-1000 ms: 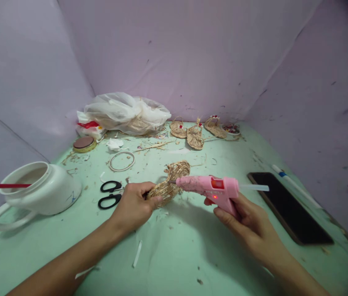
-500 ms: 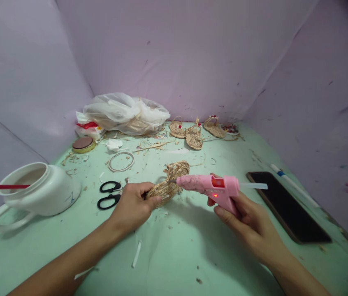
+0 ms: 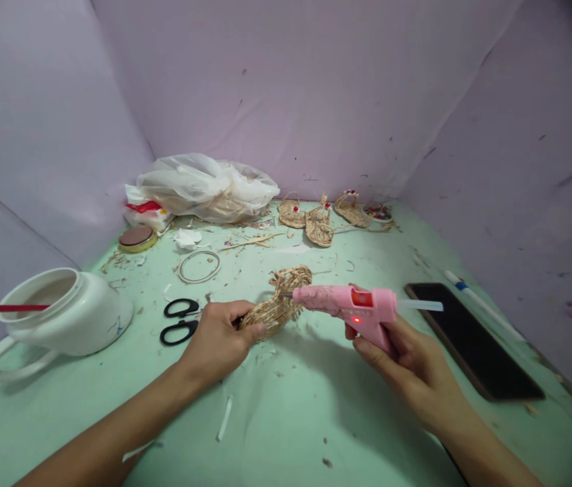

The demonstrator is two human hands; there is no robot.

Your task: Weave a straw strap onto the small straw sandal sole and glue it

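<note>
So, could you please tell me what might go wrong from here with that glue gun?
The pink glue gun has its red light lit, so its metal nozzle is probably hot; a slip could burn the left hand, which grips the woven straw piece close by.

The phone lies near the right hand, so it might get bumped or catch stray glue.

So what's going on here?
A person's left hand grips a woven straw piece and the right hand holds a pink glue gun, its red light lit and nozzle pointing at the piece. Black-handled scissors lie beside the left hand, a phone beside the right. Three woven slippers sit at the back.
</note>
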